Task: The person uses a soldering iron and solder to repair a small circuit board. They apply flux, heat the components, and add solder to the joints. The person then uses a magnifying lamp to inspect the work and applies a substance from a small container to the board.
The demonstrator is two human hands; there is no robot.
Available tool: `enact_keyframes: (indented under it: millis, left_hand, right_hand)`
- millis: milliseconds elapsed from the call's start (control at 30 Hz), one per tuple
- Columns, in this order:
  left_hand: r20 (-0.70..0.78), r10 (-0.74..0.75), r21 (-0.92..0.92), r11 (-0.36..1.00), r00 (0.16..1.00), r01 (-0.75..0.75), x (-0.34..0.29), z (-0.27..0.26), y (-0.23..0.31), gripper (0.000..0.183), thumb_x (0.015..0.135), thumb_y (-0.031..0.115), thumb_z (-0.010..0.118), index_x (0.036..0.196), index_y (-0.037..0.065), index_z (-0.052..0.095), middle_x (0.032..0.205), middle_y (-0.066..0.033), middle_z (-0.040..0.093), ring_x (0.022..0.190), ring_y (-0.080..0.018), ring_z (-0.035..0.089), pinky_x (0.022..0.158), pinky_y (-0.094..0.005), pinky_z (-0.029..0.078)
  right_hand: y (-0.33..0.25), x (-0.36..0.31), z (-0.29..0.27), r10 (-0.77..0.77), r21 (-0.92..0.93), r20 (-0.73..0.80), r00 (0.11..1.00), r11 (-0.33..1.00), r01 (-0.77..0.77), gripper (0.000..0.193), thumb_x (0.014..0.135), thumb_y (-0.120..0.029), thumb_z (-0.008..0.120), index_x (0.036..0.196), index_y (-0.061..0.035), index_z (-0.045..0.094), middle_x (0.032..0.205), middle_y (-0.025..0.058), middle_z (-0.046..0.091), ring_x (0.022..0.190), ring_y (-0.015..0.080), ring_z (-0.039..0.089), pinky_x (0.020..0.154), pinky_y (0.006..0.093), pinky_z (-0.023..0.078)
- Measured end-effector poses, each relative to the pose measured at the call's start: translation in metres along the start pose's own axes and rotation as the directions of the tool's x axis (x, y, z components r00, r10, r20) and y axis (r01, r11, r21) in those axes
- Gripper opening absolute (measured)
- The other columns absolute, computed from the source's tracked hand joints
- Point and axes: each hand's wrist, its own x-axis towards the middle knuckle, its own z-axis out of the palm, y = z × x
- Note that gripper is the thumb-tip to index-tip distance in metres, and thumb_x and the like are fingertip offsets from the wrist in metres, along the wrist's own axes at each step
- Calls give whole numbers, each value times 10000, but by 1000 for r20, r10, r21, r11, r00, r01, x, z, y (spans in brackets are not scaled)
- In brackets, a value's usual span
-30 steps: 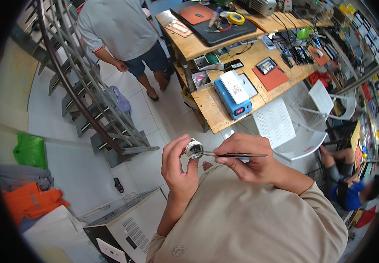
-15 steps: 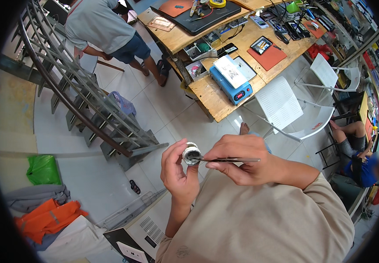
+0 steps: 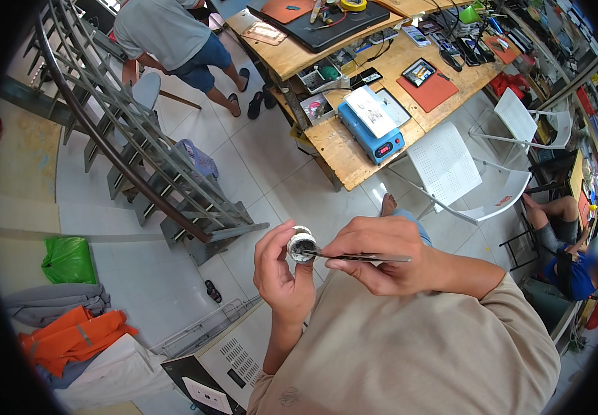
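Observation:
My left hand [image 3: 279, 277] grips a small round white jar [image 3: 301, 242] between thumb and fingers. Its open mouth is turned toward my right hand, and dark grey stuff coats the inside. In my right hand [image 3: 382, 256] is a pair of thin metal tweezers [image 3: 387, 258], pinched between thumb and fingers and lying nearly level. The tips of the tweezers reach into the mouth of the jar, where I cannot make out what they touch. Both hands are in front of my beige shirt.
Ahead stands a wooden workbench [image 3: 330, 152] with a blue heating box [image 3: 375, 138], an orange mat [image 3: 440, 93] and phones. White folding chairs [image 3: 444, 162] are on the right, near a seated person [image 3: 575, 266]. Left are a metal staircase [image 3: 133, 190] and another person [image 3: 174, 34]; clothes [image 3: 74, 339] lie lower left.
The view has shifted slightly, and the person by the staircase has changed stance. My hands keep nearly the same place, with the tweezer tips still in the jar.

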Motion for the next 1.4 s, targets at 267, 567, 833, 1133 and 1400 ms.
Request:
enact_keyframes:
  millis: [267, 567, 833, 1133, 1400]
  left_hand:
    - [3, 8, -7, 1000, 1000, -8, 3, -1, -4, 442, 957, -97, 799, 1365, -79, 630, 1419, -250, 635, 1193, -281, 716, 1008, -400, 632]
    - [15, 8, 3, 1000, 1000, -8, 8, 1, -2, 426, 956, -55, 824, 1344, -71, 649, 1393, -247, 656, 1182, -280, 718, 987, -391, 632]
    - [9, 9, -11, 1000, 1000, -9, 10, 5, -3, 435, 954, -39, 834, 1345, -74, 648, 1389, -247, 658, 1178, -279, 718, 974, -387, 636]
    - [47, -15, 4, 1000, 999, 14, 10, 1, -4, 458, 953, -156, 698, 1392, -60, 609, 1470, -222, 608, 1211, -236, 694, 1000, -348, 609]
    - [42, -6, -110, 994, 999, 10, 9, -1, -3, 463, 920, -126, 804, 1346, -52, 641, 1405, -247, 651, 1140, -262, 727, 947, -377, 658]
  right_hand:
    - [4, 2, 3, -6, 8, -28, 1000, 1000, 6, 206, 904, 35, 833, 1095, 14, 759, 902, 134, 738, 698, 280, 707, 567, 354, 524]
    - [14, -1, 7, -27, 48, -96, 995, 998, 31, 180, 914, 28, 824, 1084, 4, 770, 890, 127, 746, 684, 263, 714, 551, 344, 522]
    - [18, -4, 7, -71, 13, -120, 990, 997, 73, 172, 916, 9, 829, 1079, -3, 774, 869, 119, 739, 673, 258, 712, 542, 336, 515]
    - [18, -1, -1, -182, 9, -61, 981, 983, 183, 254, 884, 39, 838, 1125, 32, 758, 930, 158, 748, 745, 296, 731, 592, 355, 546]
    - [12, 4, -8, -313, 20, 94, 945, 950, 313, 315, 846, 2, 778, 1153, 60, 733, 1052, 182, 702, 805, 316, 675, 668, 412, 548]
